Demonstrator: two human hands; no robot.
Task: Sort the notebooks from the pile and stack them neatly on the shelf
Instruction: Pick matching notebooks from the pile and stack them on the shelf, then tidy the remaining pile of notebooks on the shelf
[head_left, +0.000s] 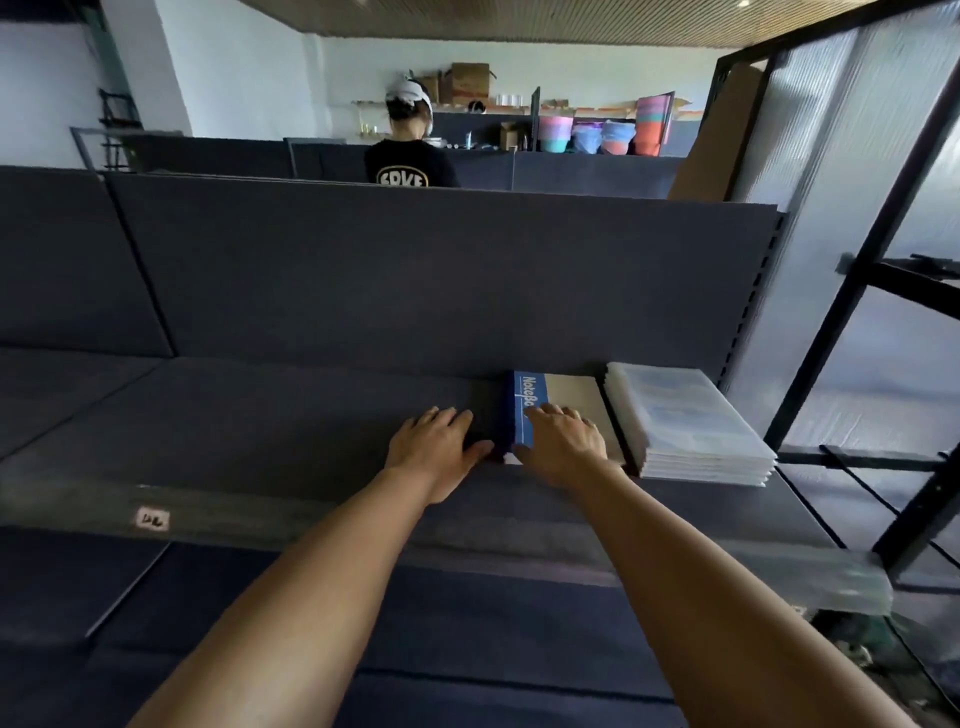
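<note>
1. 2 bare forearms reach up from the bottom edge, over 1 lower dark shelf board (467, 623) and toward the upper dark shelf (260, 415).
2. On the front lip of the shelf sits 1 small white label (152, 518), left of the arms; its writing is too blurred to read.
3. The left hand (434, 441) lies palm down on the shelf with fingers nearly straight, the thumb stretched right toward the dark spine edge of the notebook stack. It holds nothing; whether the thumb touches the stack I cannot tell.
4. The right hand (563, 441) rests flat on top of the notebook stack (566, 389), fingers spread and relaxed, pressing down rather than curling round anything.
5. The stack's top cover is brown with 1 blue band along its left side, printed "Note..." in white; the hand hides the rest. The stack lies flat on the shelf against the back panel (415, 286). How many notebooks it holds cannot be counted.
6. Just right of it, close beside it, lies 1 pile of pale, plastic-wrapped notebooks (685, 421), several layers showing at its front edge, the exact count unclear.
7. To the right stands 1 black metal frame (883, 249) with translucent sheeting.
8. Beyond the back panel, 1 person in a black shirt (410, 161) faces away.
9. Farthest back, 1 wall ledge carries cardboard boxes (470, 80) and colourful stacked tubs (556, 132).
</note>
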